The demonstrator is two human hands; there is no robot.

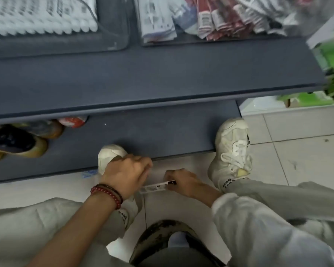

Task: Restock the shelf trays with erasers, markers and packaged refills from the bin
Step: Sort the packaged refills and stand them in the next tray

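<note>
Below the shelf [143, 79], the right hand [181, 182] pinches a packet [156, 186], probably readying it for a tray [113, 31] on the shelf; the left hand [127, 174] is curled, also below the shelf, though I cannot tell whether it grips anything

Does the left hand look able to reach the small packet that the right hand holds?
Probably yes: the left hand is close beside the packet in the right hand, and nothing lies between.
</note>
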